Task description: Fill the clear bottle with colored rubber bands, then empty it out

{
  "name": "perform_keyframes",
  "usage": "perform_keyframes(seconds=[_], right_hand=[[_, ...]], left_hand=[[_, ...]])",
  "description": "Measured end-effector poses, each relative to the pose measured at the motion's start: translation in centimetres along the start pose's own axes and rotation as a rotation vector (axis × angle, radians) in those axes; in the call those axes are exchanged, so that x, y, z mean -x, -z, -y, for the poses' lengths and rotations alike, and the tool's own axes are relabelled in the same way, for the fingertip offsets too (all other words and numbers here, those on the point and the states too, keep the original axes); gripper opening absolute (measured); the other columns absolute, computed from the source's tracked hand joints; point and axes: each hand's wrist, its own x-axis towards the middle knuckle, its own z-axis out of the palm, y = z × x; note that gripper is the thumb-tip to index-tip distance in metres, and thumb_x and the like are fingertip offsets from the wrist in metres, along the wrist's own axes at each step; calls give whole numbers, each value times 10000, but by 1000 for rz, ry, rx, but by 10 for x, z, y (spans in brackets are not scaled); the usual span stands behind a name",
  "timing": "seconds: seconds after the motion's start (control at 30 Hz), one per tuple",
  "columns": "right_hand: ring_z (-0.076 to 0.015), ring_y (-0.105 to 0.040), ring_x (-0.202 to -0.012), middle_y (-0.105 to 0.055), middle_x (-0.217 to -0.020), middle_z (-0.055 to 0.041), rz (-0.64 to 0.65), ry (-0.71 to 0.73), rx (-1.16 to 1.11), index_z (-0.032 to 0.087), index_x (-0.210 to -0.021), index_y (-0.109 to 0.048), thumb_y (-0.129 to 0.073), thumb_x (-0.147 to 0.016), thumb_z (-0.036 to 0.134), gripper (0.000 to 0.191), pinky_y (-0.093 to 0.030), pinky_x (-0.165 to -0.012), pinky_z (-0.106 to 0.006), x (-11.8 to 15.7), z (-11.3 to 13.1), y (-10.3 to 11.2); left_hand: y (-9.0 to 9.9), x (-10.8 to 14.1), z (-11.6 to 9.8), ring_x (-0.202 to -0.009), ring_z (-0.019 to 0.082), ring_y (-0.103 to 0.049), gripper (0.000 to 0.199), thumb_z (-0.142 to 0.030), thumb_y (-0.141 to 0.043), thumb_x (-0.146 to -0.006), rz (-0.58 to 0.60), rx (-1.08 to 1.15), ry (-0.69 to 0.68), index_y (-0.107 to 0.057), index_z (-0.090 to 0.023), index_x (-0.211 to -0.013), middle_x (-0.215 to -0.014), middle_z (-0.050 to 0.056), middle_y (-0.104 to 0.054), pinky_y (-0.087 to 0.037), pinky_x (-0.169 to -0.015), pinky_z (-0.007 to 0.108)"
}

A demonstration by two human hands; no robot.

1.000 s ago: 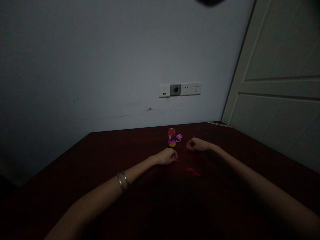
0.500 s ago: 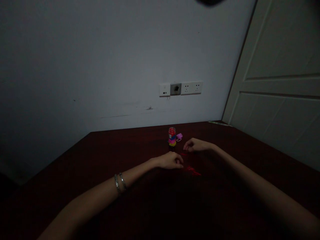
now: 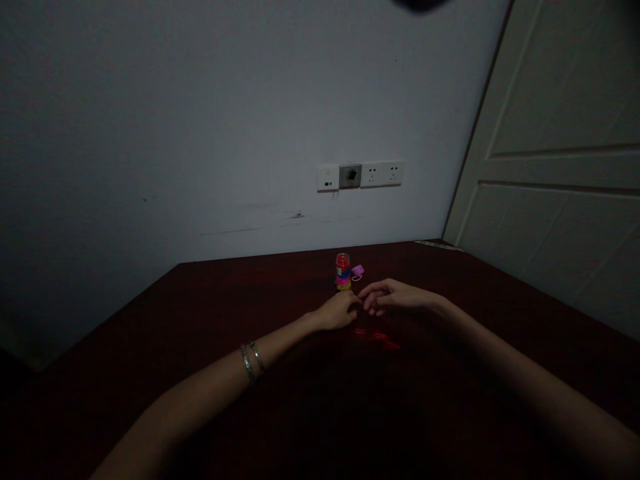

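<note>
Probably strands [image 3: 389, 343]: light, soft; pinch ends.
Left hand [image 3: 339, 311]: grip curled, contents unclear.
Right hand [image 3: 393, 295]: grip loosely parted, contents unclear.

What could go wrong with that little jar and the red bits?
The left hand is close to the jar, so a bump might tip it. The jar's top looks open, so its colourful contents could spill. The red bits lie loose near the right hand and might get brushed away.
</note>
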Motion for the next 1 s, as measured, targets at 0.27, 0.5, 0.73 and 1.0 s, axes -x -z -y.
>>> perform_keyframes(seconds=[0.27,0.5,0.73,1.0], right_hand=[[-113,-592,-712,-638,-833,-56,-259,-3,-28,144,-941,-611,-610,-710,296,276,-487,-630,-231,16,-32,28],[-76,-562,-601,-632,-745,-38,-432,-80,-116,138,-853,-633,-609,-702,193,163,-481,-575,-193,15,-64,34],[-61,-539,-565,-629,-766,-42,-470,-111,-83,133,-858,-640,-559,-733,158,150,-456,-500,-165,15,-62,32],[-60,-533,-567,-628,-758,-48,-503,-104,-62,127,-839,-648,-531,-737,133,155,-434,-462,-145,15,-63,31]], left_hand=[[-3,-11,-12,-1018,162,-524,409,-68,-404,-770,117,56,-210,-527,-149,-1152,-1104,79,-590,-358,-918,288],[4,-10,-22,-1049,192,-491,434,-341,-548,-783,212,60,-211,-529,-146,-1170,-1139,105,-547,-353,-919,304],[5,-10,-27,-958,184,-513,274,-323,-592,-759,247,15,-310,-638,-150,-967,-982,84,-591,-374,-848,278],[1,-13,-24,-730,113,-540,176,-133,-555,-738,260,-16,-238,-641,-133,-892,-859,49,-592,-394,-660,201]])
